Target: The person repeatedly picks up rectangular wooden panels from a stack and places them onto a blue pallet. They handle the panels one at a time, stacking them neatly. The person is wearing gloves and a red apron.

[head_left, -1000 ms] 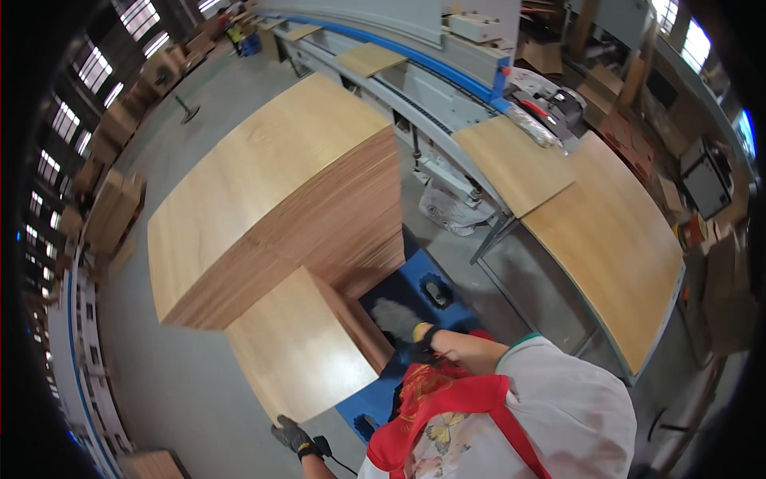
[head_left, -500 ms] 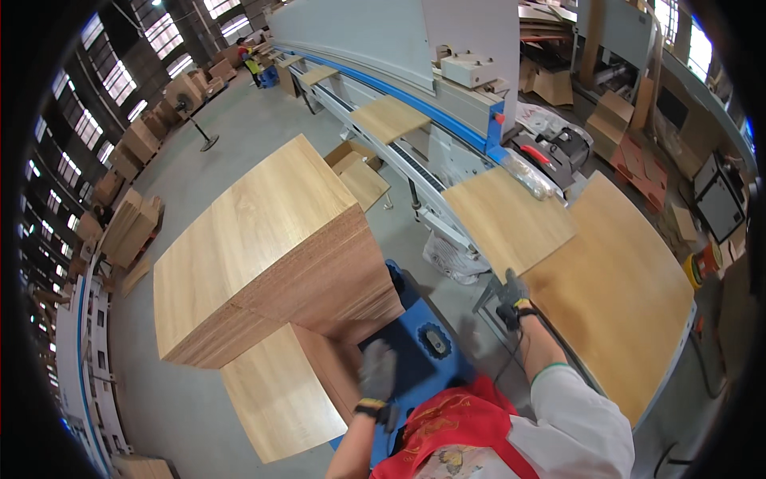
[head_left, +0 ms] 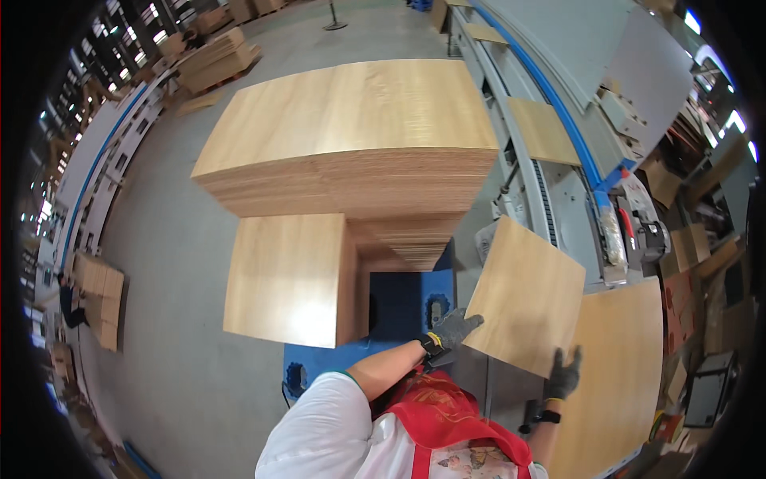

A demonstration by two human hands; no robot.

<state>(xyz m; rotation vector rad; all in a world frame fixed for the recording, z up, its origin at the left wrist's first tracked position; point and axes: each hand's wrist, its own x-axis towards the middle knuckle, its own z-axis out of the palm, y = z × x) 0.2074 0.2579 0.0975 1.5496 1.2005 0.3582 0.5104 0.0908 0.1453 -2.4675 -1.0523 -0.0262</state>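
Observation:
A thin wood-grain panel (head_left: 527, 295) lies slantwise between my two hands, beside the end of the conveyor. My left hand (head_left: 456, 329), in a grey glove, grips its left corner, the fingers lying along the edge. At the near right corner, my gloved right hand (head_left: 563, 375) holds the panel's edge, thumb and fingers set apart. Part of the panel overlaps the wood-topped table (head_left: 618, 359) on my right. A tall stack of similar panels (head_left: 351, 112) stands ahead, with a lower stack (head_left: 283, 275) in front of it on a blue pallet (head_left: 411, 319).
A conveyor (head_left: 531, 172) with a blue rail runs away at the right, carrying another panel (head_left: 542, 128). Tools and a clear plastic-wrapped bundle (head_left: 613, 235) sit by its end. Far left are more stacked boards (head_left: 215, 64) and a second machine line (head_left: 112, 168).
The panel has come off the conveyor's end and turned toward me. My left hand has moved from beside the stacks to the panel. The view has swung to the left.

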